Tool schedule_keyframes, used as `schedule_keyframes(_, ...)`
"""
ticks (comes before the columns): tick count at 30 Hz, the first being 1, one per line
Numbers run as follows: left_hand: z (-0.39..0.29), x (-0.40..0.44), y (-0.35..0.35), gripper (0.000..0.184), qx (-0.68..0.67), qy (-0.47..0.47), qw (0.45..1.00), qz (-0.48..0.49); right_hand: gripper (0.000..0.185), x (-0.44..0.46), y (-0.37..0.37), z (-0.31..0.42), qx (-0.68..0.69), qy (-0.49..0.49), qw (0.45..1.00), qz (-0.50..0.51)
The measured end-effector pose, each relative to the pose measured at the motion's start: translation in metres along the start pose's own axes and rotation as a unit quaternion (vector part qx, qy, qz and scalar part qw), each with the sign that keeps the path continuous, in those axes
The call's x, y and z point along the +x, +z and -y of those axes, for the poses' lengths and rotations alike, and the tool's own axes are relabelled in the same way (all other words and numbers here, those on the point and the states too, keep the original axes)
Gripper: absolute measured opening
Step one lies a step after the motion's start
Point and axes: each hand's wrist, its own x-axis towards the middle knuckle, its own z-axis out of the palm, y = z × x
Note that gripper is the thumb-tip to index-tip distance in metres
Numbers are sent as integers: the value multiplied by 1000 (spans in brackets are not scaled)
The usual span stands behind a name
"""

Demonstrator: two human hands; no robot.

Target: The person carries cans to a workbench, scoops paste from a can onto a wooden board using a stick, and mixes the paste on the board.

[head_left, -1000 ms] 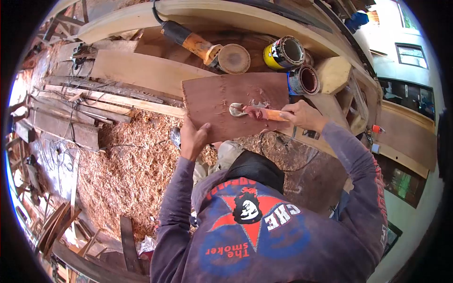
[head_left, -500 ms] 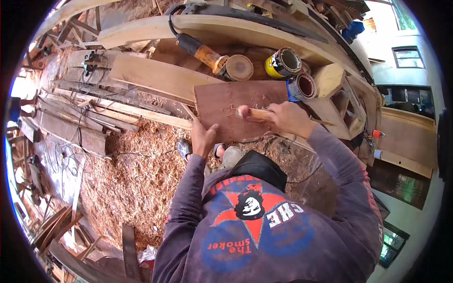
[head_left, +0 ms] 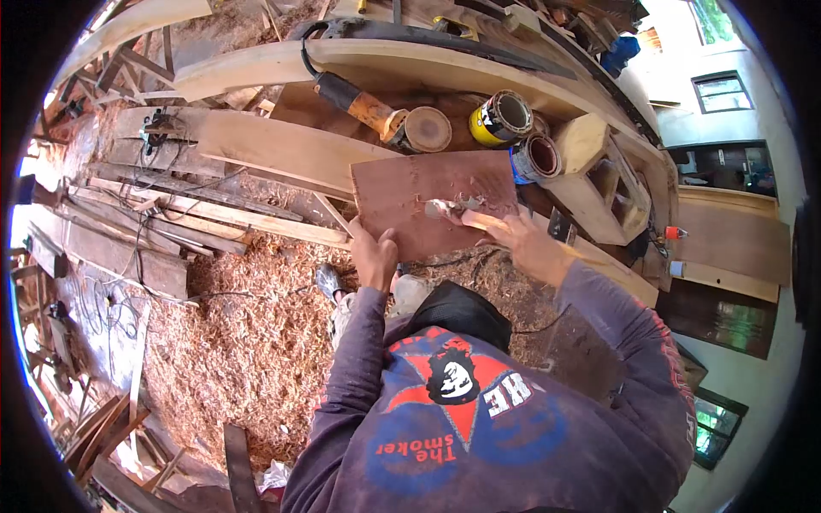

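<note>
A reddish-brown wooden board with bits of material scattered on its surface is tilted in front of me. My left hand grips its lower left edge, thumb on the face. Over the right part of the board, my right hand is closed round a wooden-handled tool. The tool's smeared, greyish-pink head lies at the board's middle; its exact kind is unclear. Just beyond the board's upper right corner stands an open can with a blue side.
An orange-and-black angle grinder lies on the bench beside a round disc and a yellow can. A hollow wooden piece is at right. Wood shavings cover the floor; planks and cables lie at left.
My right hand has moved slightly down, and the tool now slants, its smeared head showing where the handle's rounded end was seen before. My left hand keeps its hold on the board.
</note>
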Motion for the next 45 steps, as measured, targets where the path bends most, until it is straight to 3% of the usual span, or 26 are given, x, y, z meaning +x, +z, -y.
schedule_keyframes(2, -3, 5, -3, 59, -7, -1, 1000, 7, 67, 15, -20, -6, -28, -12, 999, 27)
schedule_keyframes(4, -3, 2, -2, 56, 52, 3, 999, 7, 65, 42, -52, 4, 16, 9, 1000, -12)
schedule_keyframes(5, -3, -1, -1, 56, 52, 3, 999, 11, 61, 56, -52, 9, 73, -12, 997, -12)
schedule_keyframes(7, -6, 2, -4, 55, -9, 3, 1000, 17, 59, 48, -22, 12, 36, 0, 999, -5)
schedule_keyframes(10, -1, 2, -1, 57, 42, 28, 999, -11, 56, 29, -28, 4, 27, 4, 1000, 14)
schedule_keyframes(12, 1, 3, -2, 57, 60, 28, 998, -2, 53, 22, -44, -4, -33, 13, 994, 107)
schedule_keyframes(16, -5, 1, -3, 61, 38, 13, 999, 37, 47, 50, -42, 13, 8, -5, 1000, -11)
schedule_keyframes(17, -5, 0, -2, 61, 38, 16, 999, 26, 45, 49, -21, 15, -11, 11, 1000, 23)
schedule_keyframes(19, -1, 2, -3, 61, 44, 17, 999, 23, 43, 27, -6, 15, 9, -2, 1000, -3)
schedule_keyframes(25, -1, 9, -4, 59, 26, 2, 998, 53, 29, -8, -54, -68, 111, 19, 993, 40)
schedule_keyframes(27, -4, 10, -6, 59, 58, -34, 996, 55, 20, -7, -66, -80, 309, 151, 931, 122)
schedule_keyframes(28, -8, 11, -7, 59, 66, -40, 995, 56, 20, -9, -49, -94, 317, 150, 928, 127)
schedule_keyframes(30, -12, 14, -10, 57, 82, -53, 993, 74, 26, -3, -16, -118, 362, 271, 872, 186)
schedule_keyframes(36, -13, 17, -7, 51, 109, -69, 989, 69, 31, 31, 3, -136, 366, 203, 875, 245)
schedule_keyframes(39, -17, 15, -6, 47, 80, -21, 995, 58, 31, 65, 8, -109, 395, 141, 877, 233)
schedule_keyframes(45, -11, 17, -6, 55, 128, -59, 988, 57, 30, 111, -14, -59, 368, 89, 892, 248)
